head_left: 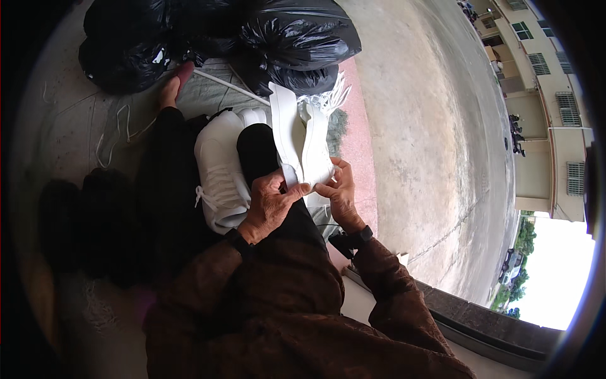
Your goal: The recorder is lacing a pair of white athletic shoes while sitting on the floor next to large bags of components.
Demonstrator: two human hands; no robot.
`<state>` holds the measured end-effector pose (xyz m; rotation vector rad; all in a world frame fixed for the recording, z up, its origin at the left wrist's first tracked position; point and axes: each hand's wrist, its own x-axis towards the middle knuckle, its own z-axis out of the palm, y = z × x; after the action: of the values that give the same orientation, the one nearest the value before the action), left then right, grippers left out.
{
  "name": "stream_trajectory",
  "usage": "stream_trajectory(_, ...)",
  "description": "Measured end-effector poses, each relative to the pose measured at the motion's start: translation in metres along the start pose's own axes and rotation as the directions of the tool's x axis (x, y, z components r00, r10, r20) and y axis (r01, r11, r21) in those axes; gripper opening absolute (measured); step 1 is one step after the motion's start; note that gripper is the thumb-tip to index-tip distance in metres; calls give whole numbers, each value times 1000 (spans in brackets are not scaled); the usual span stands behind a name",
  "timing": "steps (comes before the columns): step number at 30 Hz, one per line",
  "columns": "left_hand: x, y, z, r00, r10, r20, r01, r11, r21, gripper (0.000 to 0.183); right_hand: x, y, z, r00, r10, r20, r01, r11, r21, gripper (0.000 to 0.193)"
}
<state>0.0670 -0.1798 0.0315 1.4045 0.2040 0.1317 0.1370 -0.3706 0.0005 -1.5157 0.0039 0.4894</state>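
Yard (429, 126): pale paving running beyond the right edge of the floor, with a pink strip between.
Building (536, 95): light walls and barred windows, well apart from the hands.
Floor (69, 120): grey surface under the seated person, darker toward its left edge.
Black bags (297, 35): plastic, stuffed full, heaped along the floor's far edge.
Laced shoe (214, 161): white, between the person's legs, lace threaded up the front, with a loose loop at its side. Part of another white shoe (252, 115) shows just beside it.
White upper (287, 129): above and just beside the right knee, its two sides standing apart, near end between both hands.
Left hand (268, 205): thumb and fingers pinched on the near end of the white upper.
Right hand (341, 196): fingertips gripping the opposite side, thumb close to the left thumb.
Lace bundle (334, 98): white strands just behind the white upper, near the bags.
Loose lace (113, 142): curled toward the floor's left edge.
Progress: lacing looks done on the laced shoe; none is visible on the white upper, so that probably remains, though part is hidden.
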Motion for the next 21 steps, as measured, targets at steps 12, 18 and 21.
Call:
stream_trajectory(12, -152, 14, -116, 866, -466, -179, 231, 692, -684, 36, -80, -47, -19, 927, 248, 280, -333, 890, 313, 60)
stream_trajectory(18, -137, -23, -121, 806, -433, -403, 324, 893, -312, 24, -42, 42, -140, 567, 347, -747, -734, 624, -268, 32)
stream_trajectory(21, -115, -10, -133, 827, -409, -387, 373, 913, -167, 22, -75, -9, -23, 849, -514, 120, 315, 311, -897, 32)
